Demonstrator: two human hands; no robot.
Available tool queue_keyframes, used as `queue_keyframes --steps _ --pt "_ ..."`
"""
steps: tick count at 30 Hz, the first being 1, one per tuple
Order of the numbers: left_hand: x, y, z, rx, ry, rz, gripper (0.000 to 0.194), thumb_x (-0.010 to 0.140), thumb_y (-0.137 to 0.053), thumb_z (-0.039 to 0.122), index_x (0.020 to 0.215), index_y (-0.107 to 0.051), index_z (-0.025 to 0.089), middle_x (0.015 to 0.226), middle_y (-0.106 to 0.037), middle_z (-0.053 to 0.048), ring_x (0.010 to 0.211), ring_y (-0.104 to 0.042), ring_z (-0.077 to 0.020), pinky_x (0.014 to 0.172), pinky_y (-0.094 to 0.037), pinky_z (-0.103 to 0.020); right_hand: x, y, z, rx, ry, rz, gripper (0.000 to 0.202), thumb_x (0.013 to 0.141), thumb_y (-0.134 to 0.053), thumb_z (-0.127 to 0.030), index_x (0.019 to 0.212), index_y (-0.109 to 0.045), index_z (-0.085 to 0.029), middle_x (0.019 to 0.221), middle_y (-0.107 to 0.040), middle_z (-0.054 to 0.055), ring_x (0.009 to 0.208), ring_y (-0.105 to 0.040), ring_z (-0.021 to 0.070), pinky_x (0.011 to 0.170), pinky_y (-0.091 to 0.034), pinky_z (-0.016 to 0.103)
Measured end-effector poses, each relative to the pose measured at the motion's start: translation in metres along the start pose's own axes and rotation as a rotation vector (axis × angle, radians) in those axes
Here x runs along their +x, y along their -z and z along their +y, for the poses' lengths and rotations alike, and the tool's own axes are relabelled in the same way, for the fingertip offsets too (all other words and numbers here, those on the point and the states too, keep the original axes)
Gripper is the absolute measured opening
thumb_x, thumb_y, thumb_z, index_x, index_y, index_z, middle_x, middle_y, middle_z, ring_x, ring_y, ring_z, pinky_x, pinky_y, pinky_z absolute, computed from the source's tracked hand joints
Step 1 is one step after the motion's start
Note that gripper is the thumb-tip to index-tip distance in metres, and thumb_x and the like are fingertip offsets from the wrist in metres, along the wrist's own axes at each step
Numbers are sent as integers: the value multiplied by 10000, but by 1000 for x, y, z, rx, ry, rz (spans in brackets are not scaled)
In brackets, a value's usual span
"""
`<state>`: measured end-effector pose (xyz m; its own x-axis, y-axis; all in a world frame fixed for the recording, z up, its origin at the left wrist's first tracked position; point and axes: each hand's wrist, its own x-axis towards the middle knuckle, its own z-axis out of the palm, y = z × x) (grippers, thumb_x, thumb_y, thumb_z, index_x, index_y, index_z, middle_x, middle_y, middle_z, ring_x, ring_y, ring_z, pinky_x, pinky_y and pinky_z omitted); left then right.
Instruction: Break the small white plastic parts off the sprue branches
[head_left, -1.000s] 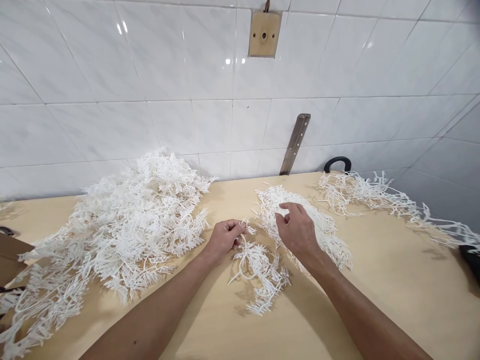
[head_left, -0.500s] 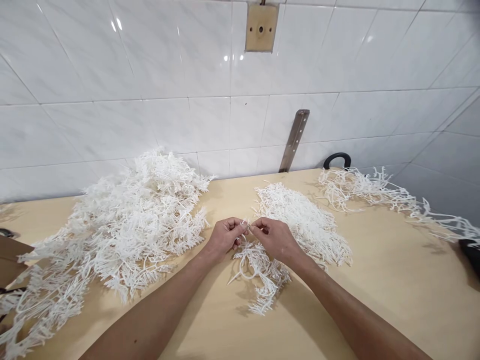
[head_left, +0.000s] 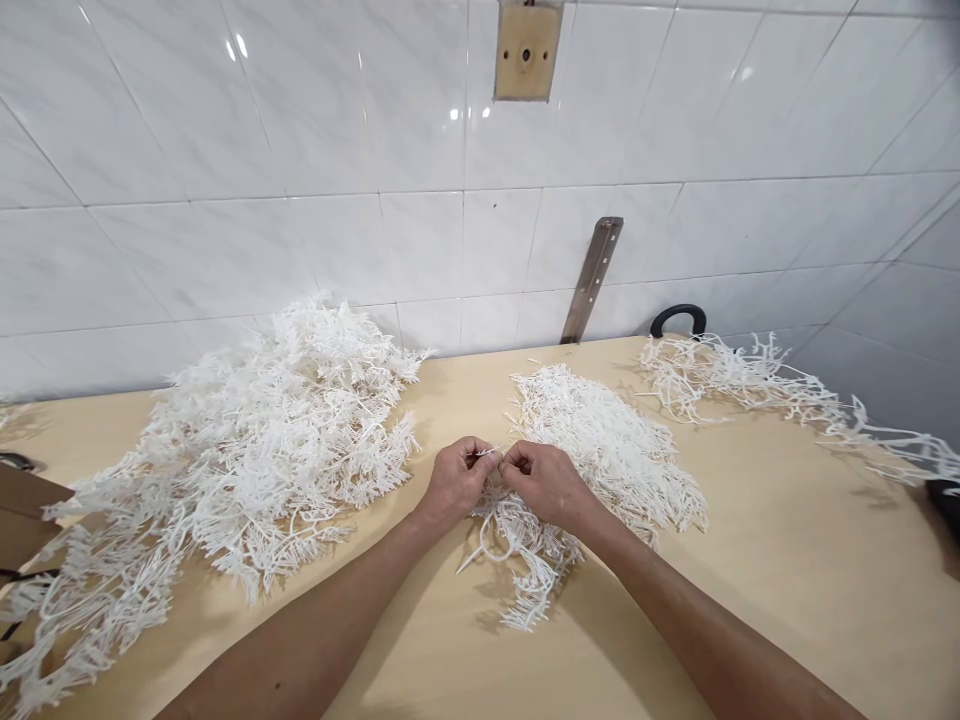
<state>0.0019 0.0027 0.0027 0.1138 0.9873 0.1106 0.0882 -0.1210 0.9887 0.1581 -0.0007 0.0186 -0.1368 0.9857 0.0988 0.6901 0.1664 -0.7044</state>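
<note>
My left hand (head_left: 459, 480) pinches a thin white piece (head_left: 487, 452) between thumb and forefinger. Its fingertips meet those of my right hand (head_left: 545, 480), which is also closed in a pinch; what lies between its fingers is too small to make out. Just below both hands lies a small clump of white branching plastic pieces (head_left: 531, 575). Behind and to the right of my right hand is a flat heap of thin white pieces (head_left: 600, 440). A much larger, fluffy white heap (head_left: 300, 430) spreads to the left.
On the right, bare white branching strands (head_left: 772, 385) reach toward the table edge, near a black curved handle (head_left: 677, 320). A metal strip (head_left: 592, 280) leans on the tiled wall. A brown box (head_left: 26, 515) stands at the far left of the wooden table (head_left: 787, 570).
The fingers of my left hand have curled in more, and the white piece at the fingertips shows less. The view has shifted slightly.
</note>
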Motion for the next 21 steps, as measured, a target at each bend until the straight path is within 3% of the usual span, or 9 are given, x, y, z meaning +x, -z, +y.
queue_keyframes --steps 4,7,11,14,17,19,21 --pt "-4 -4 1 38 -122 85 223 784 -657 369 729 -632 154 655 -596 0 610 -514 -115 575 -403 -223 1 -5 -3 24 -54 26 136 756 -513 -247 654 -588 -198 657 -646 3 605 -551 149 547 -364 254" --pt "-5 -3 5 33 -122 120 249 799 -657 396 737 -621 158 592 -544 26 553 -469 -98 542 -380 -216 4 -5 -2 -7 -103 92 124 744 -521 -222 629 -560 -198 636 -636 5 587 -545 145 535 -364 249" --pt "-3 1 8 -62 18 56 362 758 -699 505 707 -620 155 487 -476 54 441 -400 -74 452 -324 -208 9 14 7 22 -182 226 115 774 -539 -232 682 -596 -195 708 -667 33 644 -596 169 568 -429 263" --pt "1 4 7 -128 133 12 401 696 -749 533 682 -623 153 446 -456 65 384 -353 -55 403 -279 -196 13 37 16 2 -130 382 153 826 -567 -334 787 -622 -197 768 -682 54 645 -612 189 613 -471 307" --pt "3 5 5 -160 176 11 406 668 -774 532 694 -630 153 434 -449 73 361 -329 -42 378 -249 -182 13 51 22 -149 -52 562 170 825 -558 -293 910 -634 -167 934 -685 115 639 -603 191 701 -489 374" --pt "3 4 5 -162 178 16 406 666 -778 529 693 -632 151 432 -449 73 357 -326 -38 370 -242 -176 11 50 19 -143 -25 517 224 839 -544 -301 974 -649 -156 1006 -685 138 652 -616 195 689 -498 374" --pt "2 4 4 -154 171 20 403 670 -777 527 697 -640 149 432 -455 70 357 -335 -39 367 -249 -173 7 43 11 -52 -34 322 254 874 -521 -356 942 -683 -174 925 -715 104 663 -636 198 642 -504 341"
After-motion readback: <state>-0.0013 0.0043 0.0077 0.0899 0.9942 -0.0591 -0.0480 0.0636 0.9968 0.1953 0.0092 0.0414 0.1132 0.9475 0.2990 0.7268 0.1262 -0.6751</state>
